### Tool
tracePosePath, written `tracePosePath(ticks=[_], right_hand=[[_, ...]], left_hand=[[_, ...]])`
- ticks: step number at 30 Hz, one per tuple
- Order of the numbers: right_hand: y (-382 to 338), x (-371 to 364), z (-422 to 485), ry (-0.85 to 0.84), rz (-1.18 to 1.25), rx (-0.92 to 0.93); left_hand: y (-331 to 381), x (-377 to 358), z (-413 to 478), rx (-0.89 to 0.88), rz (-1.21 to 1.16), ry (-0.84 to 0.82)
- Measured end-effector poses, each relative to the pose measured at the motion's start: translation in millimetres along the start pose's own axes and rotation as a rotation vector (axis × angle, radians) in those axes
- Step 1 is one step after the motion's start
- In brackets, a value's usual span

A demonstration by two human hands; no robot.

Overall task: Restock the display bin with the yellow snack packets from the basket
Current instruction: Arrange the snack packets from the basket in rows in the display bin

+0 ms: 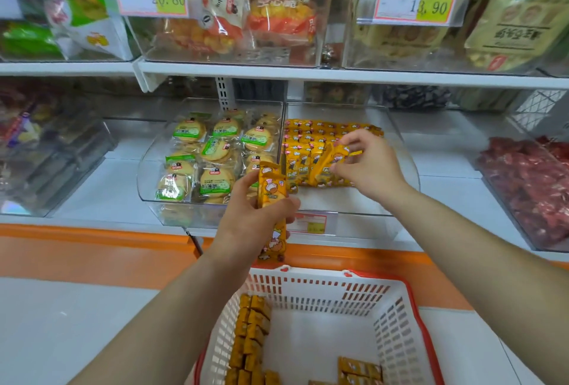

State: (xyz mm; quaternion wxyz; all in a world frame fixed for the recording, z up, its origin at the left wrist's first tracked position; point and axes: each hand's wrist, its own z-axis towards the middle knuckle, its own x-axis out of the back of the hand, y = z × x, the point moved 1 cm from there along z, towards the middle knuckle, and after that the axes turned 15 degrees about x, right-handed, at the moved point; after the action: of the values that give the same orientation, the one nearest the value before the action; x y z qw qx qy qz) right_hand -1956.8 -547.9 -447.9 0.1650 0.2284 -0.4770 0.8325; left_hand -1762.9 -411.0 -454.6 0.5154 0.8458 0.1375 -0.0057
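Observation:
A clear display bin (409, 169) on the lower shelf holds rows of yellow snack packets (311, 138) at its back and left. My right hand (369, 166) reaches into the bin and pinches one yellow packet (335, 155) standing at the front of the row. My left hand (255, 218) hovers before the bin's front edge, gripping a small upright stack of yellow packets (272, 187). Below, a white basket with a red rim (397, 326) contains more yellow packets (251, 338) along its left wall and a few (360, 367) near the bottom.
A neighbouring clear bin of green-labelled round biscuits (212, 154) sits left of the display bin. Red-wrapped sweets (529, 181) fill a bin at right. An upper shelf (308, 72) with price tags overhangs. An orange ledge (92, 249) runs below the bins.

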Motion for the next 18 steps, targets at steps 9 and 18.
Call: tracePosePath(ticks=[9, 18], right_hand=[[38, -71, 49, -0.178, -0.289, 0.052], [52, -80, 43, -0.216, -0.265, -0.015]], left_hand=[[6, 8, -3, -0.014, 0.029, 0.007], [7, 16, -2, -0.012, 0.024, 0.007]])
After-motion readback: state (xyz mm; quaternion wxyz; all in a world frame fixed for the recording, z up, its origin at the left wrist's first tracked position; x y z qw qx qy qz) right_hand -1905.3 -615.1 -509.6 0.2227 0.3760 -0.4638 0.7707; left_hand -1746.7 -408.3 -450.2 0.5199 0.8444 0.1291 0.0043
